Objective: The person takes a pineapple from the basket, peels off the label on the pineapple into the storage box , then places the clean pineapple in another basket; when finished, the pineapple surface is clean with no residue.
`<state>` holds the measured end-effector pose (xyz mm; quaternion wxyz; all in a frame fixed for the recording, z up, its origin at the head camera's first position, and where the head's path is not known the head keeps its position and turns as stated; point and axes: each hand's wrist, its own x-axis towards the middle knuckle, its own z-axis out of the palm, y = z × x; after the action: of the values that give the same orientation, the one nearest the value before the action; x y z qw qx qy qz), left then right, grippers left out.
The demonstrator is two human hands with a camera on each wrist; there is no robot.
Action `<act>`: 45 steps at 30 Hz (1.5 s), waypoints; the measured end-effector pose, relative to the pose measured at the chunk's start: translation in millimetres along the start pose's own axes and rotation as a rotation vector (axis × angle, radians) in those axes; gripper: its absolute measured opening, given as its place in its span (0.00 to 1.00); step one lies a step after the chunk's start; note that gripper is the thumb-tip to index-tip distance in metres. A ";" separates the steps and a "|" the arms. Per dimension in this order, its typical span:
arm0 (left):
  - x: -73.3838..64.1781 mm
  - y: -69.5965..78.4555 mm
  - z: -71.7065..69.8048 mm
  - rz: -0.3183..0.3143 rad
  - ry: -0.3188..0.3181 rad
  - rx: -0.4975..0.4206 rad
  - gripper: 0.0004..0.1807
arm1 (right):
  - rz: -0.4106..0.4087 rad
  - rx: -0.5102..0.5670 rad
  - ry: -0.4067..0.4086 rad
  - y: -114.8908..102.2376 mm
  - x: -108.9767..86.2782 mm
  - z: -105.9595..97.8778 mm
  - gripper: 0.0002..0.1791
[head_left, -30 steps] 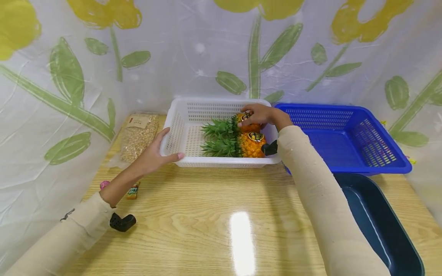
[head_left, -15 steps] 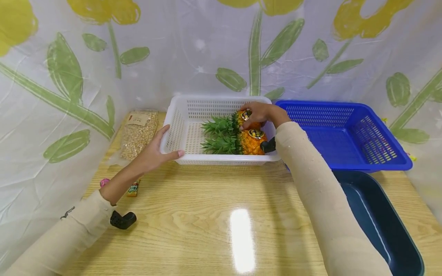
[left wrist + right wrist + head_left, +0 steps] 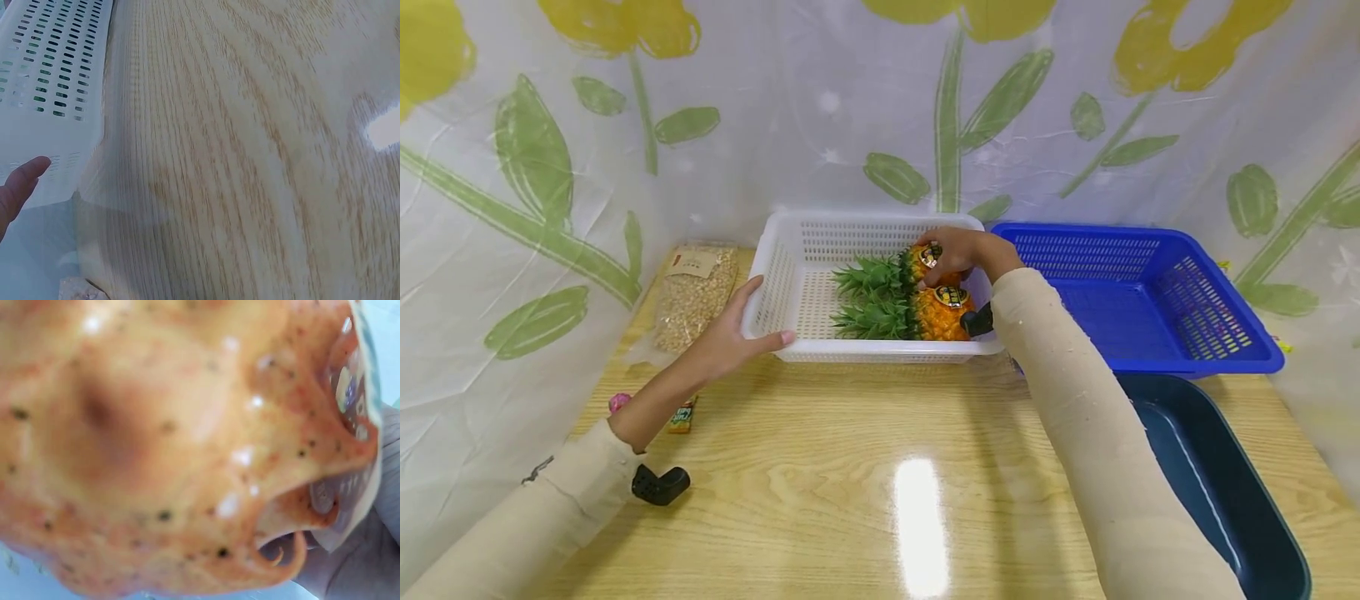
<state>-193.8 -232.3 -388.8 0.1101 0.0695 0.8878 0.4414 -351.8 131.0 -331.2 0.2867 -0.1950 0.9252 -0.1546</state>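
Observation:
Two pineapples with green crowns pointing left lie side by side in the right part of a white slotted basket [image 3: 880, 347]. Over the rear pineapple [image 3: 917, 265] my right hand [image 3: 957, 250] is curled, gripping its body from above. The front pineapple [image 3: 942, 323] lies just below that hand and bears a black-and-gold label. An orange pineapple surface [image 3: 137, 462] fills most of the right wrist view, partly hiding the hand behind it. My left hand [image 3: 728, 337] spreads around the basket's front left corner, thumb along the front rim and fingers on the left side.
Right of the white basket stands a blue basket [image 3: 1120, 321], with a dark green tub [image 3: 1195, 467] in front of it. A clear bag of pale kernels [image 3: 692, 300] lies at left. Near my left forearm are a small packet [image 3: 681, 417] and a pink item [image 3: 619, 402].
The right hand has settled lower around the rear pineapple, its fingers closing in. The left hand has stayed at the basket corner, and the view has shifted slightly.

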 end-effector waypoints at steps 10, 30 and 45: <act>1.8 0.6 -0.3 0.009 -0.011 -0.055 0.62 | 0.020 -0.002 -0.020 -2.0 1.2 -3.0 0.49; 0.2 0.8 2.0 0.013 -0.008 -0.017 0.61 | 0.027 0.054 -0.033 2.7 -1.1 -6.2 0.46; 0.3 0.4 0.8 0.020 -0.006 -0.021 0.61 | 0.009 -0.023 0.004 3.0 -1.3 -6.7 0.45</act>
<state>-193.9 -231.4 -389.0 0.1090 0.0787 0.8820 0.4516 -355.6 135.4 -326.5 0.2833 -0.1938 0.9283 -0.1428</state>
